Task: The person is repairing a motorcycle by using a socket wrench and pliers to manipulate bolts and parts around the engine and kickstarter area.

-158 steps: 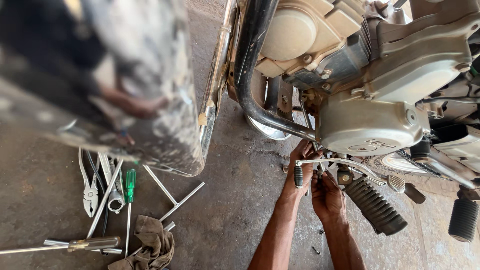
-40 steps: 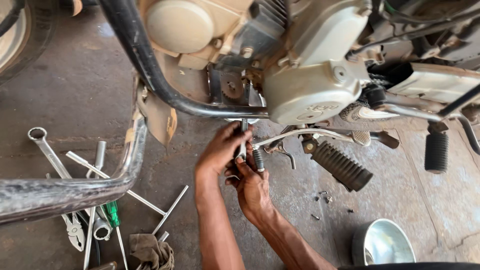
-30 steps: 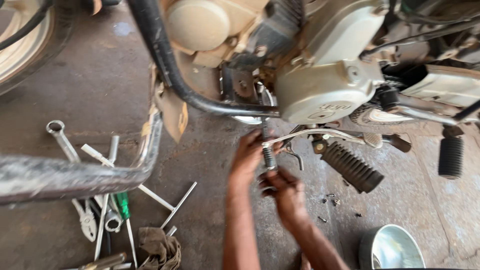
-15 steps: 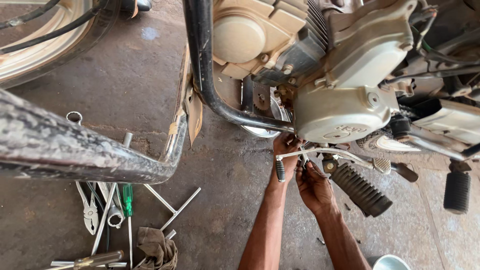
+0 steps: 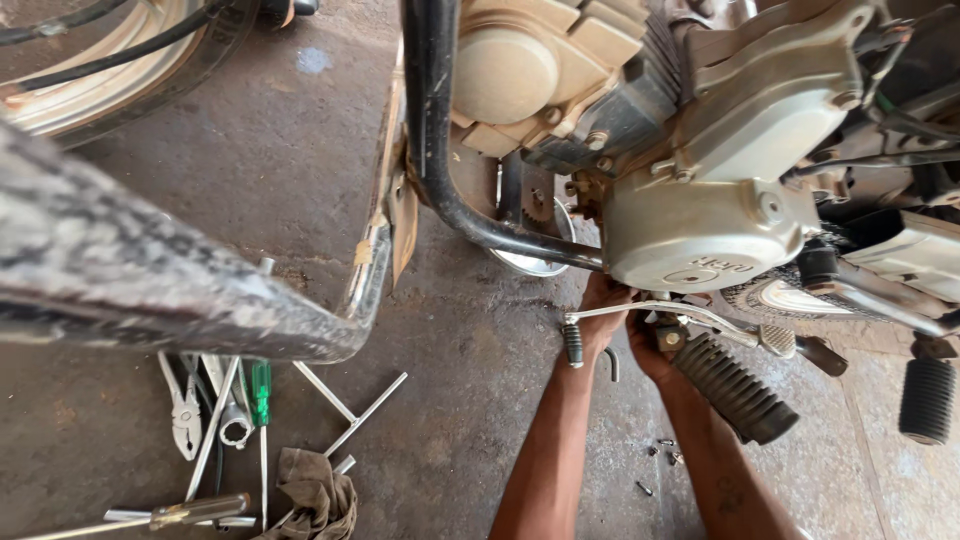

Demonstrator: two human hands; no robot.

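hands work under the engine [image 5: 700, 220]: left hand [image 5: 603, 312] reaches up behind the gear lever [image 5: 660, 312], right hand [image 5: 648, 350] beside the footpeg [image 5: 735, 388]. fingers are hidden under the case, so i cannot tell either grip. likely risks: a small part could drop among the loose bits on the floor [image 5: 470, 400], or a knuckle could scrape the lever if something slips.

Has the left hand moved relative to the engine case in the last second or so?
Yes. The left hand has gone up from below the gear lever to right under the engine case.
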